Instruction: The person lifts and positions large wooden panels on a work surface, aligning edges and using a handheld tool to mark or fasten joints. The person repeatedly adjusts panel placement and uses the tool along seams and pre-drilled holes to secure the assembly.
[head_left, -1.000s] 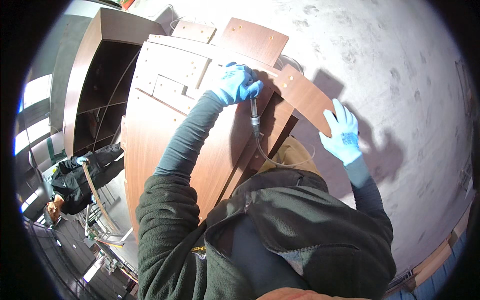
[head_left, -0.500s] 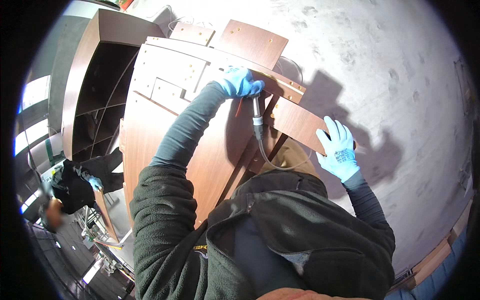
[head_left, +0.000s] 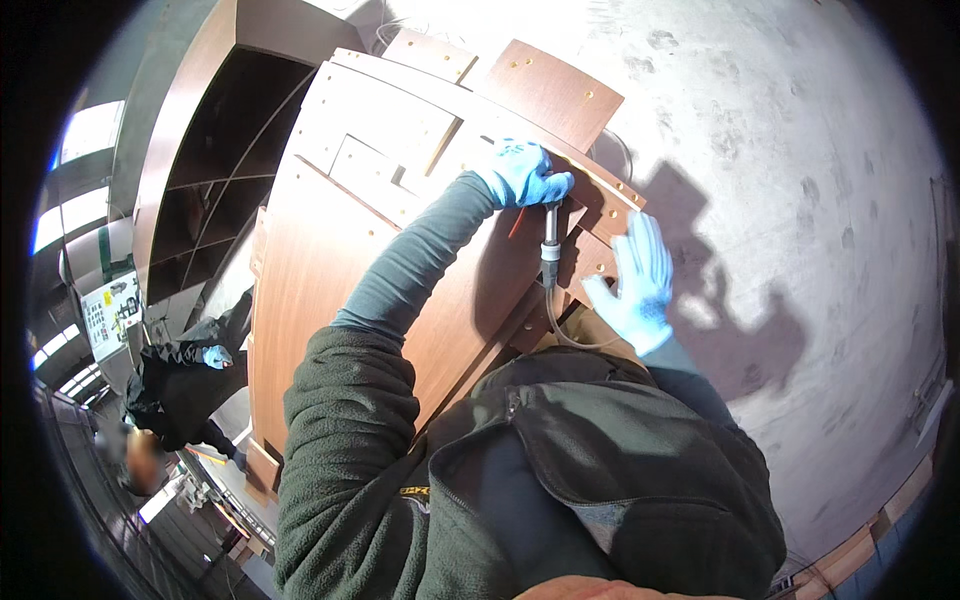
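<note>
My left hand (head_left: 522, 175), in a blue glove, is closed around a slim metal air tool (head_left: 550, 235) with a hose at its lower end. It rests over the far right part of a stack of brown wooden panels (head_left: 350, 270). My right hand (head_left: 638, 290), also gloved in blue, has its fingers stretched out and holds nothing. It lies against the right end of a short brown board (head_left: 590, 262), which shows brass-coloured fittings. Along the stack's far edge runs a narrow drilled strip (head_left: 600, 190). The tool's tip is hidden by my left hand.
A tall brown cabinet with open compartments (head_left: 215, 130) stands at the left. Two drilled boards, one larger (head_left: 555, 95) and one smaller (head_left: 430, 55), lie beyond the stack. Scuffed grey floor (head_left: 780, 200) spreads to the right. A co-worker (head_left: 190, 390) is at the lower left.
My right hand has moved left and its fingers have straightened. The short board has shifted left, under the strip's end. My left hand keeps the air tool. The whole view has turned slightly.
</note>
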